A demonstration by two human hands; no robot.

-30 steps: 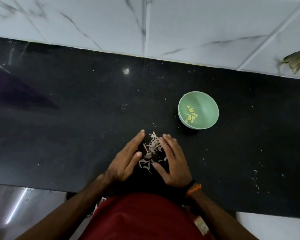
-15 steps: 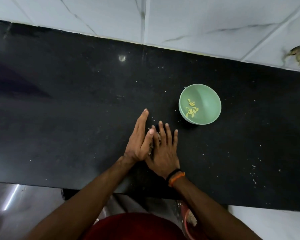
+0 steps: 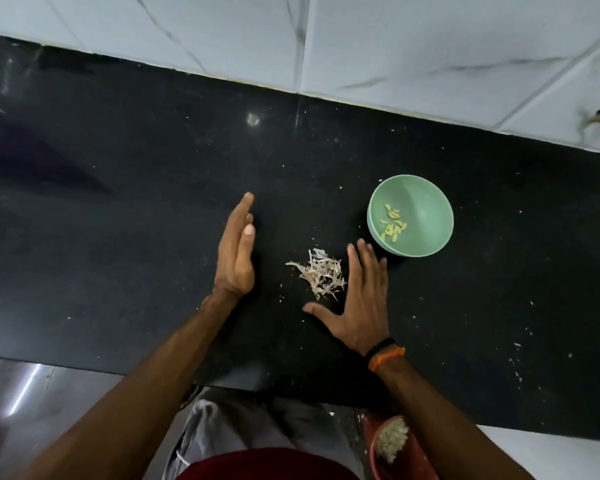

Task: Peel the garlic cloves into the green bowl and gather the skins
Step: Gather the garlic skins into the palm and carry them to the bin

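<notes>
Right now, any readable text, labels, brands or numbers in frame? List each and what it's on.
None can be read.
The green bowl is plain, no print or mark.
The black counter and the white wall tiles carry only specks and veining, no letters.
The wristbands on the right hand show no writing.
The red tub at the bottom edge shows no label.
</notes>
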